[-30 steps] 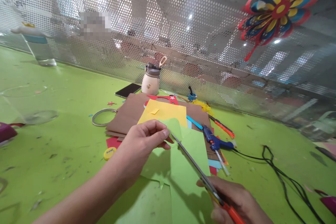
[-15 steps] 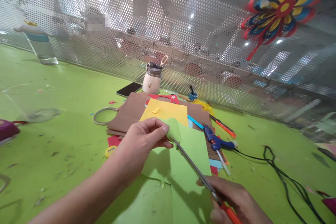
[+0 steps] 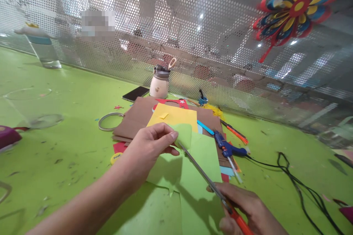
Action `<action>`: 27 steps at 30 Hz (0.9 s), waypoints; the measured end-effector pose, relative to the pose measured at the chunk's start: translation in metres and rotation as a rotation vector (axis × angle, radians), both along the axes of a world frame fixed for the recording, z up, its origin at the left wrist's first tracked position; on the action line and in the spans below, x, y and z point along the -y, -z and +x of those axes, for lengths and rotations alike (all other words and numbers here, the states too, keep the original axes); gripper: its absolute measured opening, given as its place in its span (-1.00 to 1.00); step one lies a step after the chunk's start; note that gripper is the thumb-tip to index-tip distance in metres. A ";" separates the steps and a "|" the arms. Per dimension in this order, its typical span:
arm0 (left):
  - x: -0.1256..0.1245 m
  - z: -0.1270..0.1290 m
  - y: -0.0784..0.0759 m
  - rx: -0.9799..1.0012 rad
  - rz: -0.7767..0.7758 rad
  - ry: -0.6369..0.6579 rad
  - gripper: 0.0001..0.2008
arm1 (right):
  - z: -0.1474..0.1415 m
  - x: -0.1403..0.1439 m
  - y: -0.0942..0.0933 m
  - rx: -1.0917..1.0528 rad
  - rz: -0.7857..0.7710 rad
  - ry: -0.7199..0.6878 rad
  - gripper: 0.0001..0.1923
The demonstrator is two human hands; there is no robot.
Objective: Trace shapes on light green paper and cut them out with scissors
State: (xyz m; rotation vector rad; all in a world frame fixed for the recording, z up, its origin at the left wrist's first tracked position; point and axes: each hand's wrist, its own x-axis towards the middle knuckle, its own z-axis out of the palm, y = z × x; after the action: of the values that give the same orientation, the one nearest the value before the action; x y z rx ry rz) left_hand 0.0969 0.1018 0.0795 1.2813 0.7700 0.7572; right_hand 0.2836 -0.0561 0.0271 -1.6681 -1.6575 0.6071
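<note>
Here we see the left hand (image 3: 150, 147) pinching a curled flap of the light green paper (image 3: 193, 169) between thumb and fingertips, lifted above the green table (image 3: 68, 154). Further right, the scissors (image 3: 209, 185) bite into that sheet, their orange handles gripped by the right hand (image 3: 245, 209), fingers curled around them.

Green table (image 3: 68, 154) open left; glue gun (image 3: 227, 148), cable (image 3: 298, 187) block right.
</note>
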 end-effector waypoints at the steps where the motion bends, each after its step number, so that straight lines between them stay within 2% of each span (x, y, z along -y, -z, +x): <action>1: -0.001 0.000 0.001 0.000 0.013 0.011 -0.81 | 0.000 0.000 0.001 0.012 0.008 0.000 -0.75; 9: -0.003 -0.002 0.003 -0.026 0.043 0.028 -0.78 | 0.003 0.002 0.011 0.126 0.033 -0.002 -0.78; 20: -0.005 -0.004 0.003 -0.028 0.066 0.039 -0.88 | -0.001 0.001 -0.004 0.259 -0.086 0.016 -0.82; 27: -0.003 -0.001 0.004 0.000 0.080 -0.009 -0.88 | 0.000 0.001 -0.004 0.190 -0.071 -0.021 -0.83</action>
State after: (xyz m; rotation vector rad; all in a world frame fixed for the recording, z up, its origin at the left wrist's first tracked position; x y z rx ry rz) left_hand 0.0960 0.1051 0.0754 1.3498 0.7521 0.8021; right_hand 0.2832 -0.0574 0.0306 -1.8079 -1.8079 0.5369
